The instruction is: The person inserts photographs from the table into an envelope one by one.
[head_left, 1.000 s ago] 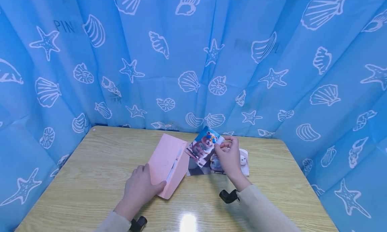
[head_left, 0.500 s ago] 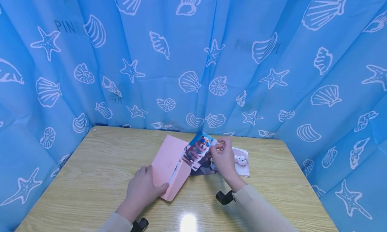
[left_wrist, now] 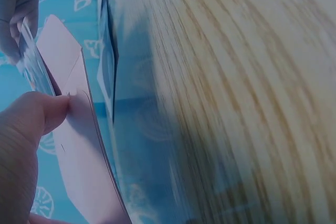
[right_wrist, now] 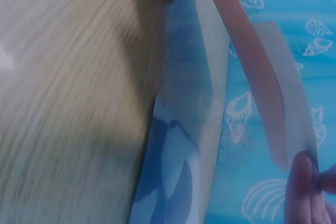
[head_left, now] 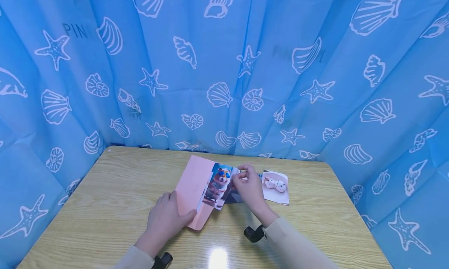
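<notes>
My left hand (head_left: pixel 163 216) grips the lower left side of a pink envelope (head_left: pixel 191 179), its thumb at the opening. The envelope is tilted and raised off the table, as the left wrist view shows. A photo card (head_left: pixel 219 185) of a furry animal in blue-lensed sunglasses is pinched by its right edge in my right hand (head_left: pixel 250 187). The card overlaps the envelope's opening and slants along it. In the right wrist view the card's pale back (right_wrist: pixel 291 85) shows beside the envelope (right_wrist: pixel 249 72), with my fingers (right_wrist: pixel 302 192) at its end.
On the wooden table (head_left: pixel 115 202), a photo of two white toy-like animals (head_left: pixel 275 187) lies to the right. A dark photo (head_left: pixel 233 197) lies partly hidden under the right hand. A blue shell-print curtain (head_left: pixel 217 58) hangs behind the table.
My right hand has brought the photo card left and down onto the envelope's opening, turning it more upright. The photo on the right is now uncovered. My left hand has barely moved.
</notes>
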### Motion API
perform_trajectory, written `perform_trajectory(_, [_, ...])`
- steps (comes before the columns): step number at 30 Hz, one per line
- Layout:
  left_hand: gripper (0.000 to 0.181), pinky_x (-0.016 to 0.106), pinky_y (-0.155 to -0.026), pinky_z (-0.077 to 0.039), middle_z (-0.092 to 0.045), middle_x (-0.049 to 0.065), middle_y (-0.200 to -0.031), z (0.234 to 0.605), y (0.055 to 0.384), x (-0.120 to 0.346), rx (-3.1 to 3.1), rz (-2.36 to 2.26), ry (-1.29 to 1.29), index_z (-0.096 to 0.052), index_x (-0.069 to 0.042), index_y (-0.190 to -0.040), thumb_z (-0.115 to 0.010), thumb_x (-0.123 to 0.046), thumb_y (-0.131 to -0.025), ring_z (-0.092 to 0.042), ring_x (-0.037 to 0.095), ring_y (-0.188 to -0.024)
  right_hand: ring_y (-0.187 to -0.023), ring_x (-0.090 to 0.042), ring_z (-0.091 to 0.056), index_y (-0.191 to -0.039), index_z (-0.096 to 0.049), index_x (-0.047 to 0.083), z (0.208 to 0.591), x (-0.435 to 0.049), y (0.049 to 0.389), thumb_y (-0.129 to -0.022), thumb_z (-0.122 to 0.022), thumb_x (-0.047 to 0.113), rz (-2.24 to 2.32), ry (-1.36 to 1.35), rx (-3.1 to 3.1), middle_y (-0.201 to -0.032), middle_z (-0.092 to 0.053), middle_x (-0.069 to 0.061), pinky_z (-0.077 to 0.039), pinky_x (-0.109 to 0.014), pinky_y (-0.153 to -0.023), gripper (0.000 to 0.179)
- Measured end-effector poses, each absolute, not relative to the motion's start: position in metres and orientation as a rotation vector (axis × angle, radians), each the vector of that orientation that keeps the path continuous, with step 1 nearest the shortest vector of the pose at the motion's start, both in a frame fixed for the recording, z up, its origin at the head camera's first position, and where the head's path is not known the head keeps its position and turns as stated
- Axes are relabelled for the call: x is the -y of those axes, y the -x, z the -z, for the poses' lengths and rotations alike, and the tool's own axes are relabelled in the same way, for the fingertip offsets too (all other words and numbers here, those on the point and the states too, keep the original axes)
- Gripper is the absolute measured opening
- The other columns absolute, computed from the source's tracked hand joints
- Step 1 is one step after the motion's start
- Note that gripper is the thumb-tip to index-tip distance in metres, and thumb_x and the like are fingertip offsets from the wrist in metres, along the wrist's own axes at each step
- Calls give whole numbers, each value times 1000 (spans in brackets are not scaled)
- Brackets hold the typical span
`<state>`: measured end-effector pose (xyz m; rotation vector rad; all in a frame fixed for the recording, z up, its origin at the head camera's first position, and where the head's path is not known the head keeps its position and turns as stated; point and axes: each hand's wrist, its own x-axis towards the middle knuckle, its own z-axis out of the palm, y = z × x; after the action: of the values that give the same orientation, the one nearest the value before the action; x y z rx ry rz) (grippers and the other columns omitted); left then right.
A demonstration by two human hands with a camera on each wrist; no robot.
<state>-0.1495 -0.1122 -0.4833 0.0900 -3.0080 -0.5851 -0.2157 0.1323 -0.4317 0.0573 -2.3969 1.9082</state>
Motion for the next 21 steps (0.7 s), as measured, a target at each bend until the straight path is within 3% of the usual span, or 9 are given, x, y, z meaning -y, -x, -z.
perform_trajectory(6, [104,52,-78,-52,-55,26,-118,483,149,112,2995,578,-90,-48,12,-131,-66,-71,-72,-56,36,-104,-70,-37,-68,-120,-52,4,441,-130,215,-89,-64,5,-1902,-52,2396,-89,-63,-15,-56,-46,-67,33])
perform_trajectory(14, [107,52,-80,-51,-55,27,-119,484,150,109,3005,577,-89,-48,13,-131,-64,-74,-71,-56,37,-105,-62,-27,-67,-119,-52,-2,438,-122,210,-90,-64,3,-1879,-153,2413,-85,-65,-15,-57,-42,-62,32])
perform_trajectory(18, [108,51,-80,-52,-55,26,-118,484,150,107,3023,570,-102,-48,12,-132,-64,-75,-70,-56,35,-102,-65,-32,-67,-120,-53,1,436,-116,208,-90,-63,6,-1852,-170,2446,-86,-66,-12,-55,-51,-64,32])
perform_trajectory(21, [107,49,-77,-52,-56,25,-115,484,150,106,3021,561,-105,-48,12,-131,-66,-74,-70,-56,33,-98,-68,-35,-67,-123,-52,2,434,-112,206,-90,-62,5,-1812,-190,2490,-88,-65,-11,-55,-48,-62,34])
